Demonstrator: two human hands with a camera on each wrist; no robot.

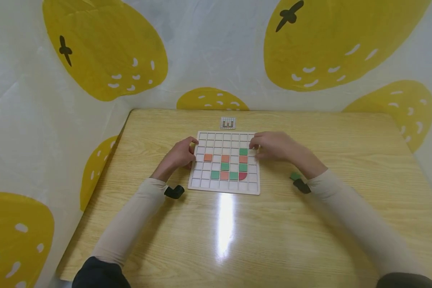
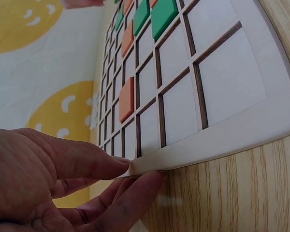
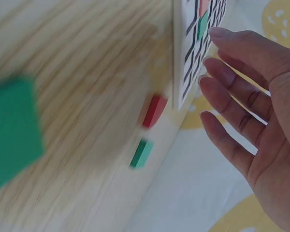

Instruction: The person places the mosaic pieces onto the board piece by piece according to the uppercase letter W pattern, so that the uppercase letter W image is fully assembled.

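A pale square board (image 1: 205,185) divided into a grid lies on the wooden table, with several orange and green square tiles and one red rounded tile (image 1: 243,176) in its cells. At the board's left edge, my left hand (image 1: 181,154) pinches the rim between thumb and fingers, as the left wrist view shows. Over the upper right corner area hovers my right hand (image 1: 275,146). In the right wrist view its fingers (image 3: 232,106) are spread and loosely bent, holding nothing. Whether they touch the board I cannot tell.
Behind the board lies a small pattern card (image 1: 228,123). A green block (image 1: 295,176) sits by my right wrist. The right wrist view also shows a red block (image 3: 154,111) and another green block (image 3: 141,153) on the table. A lemon-print curtain (image 1: 216,48) hangs behind.
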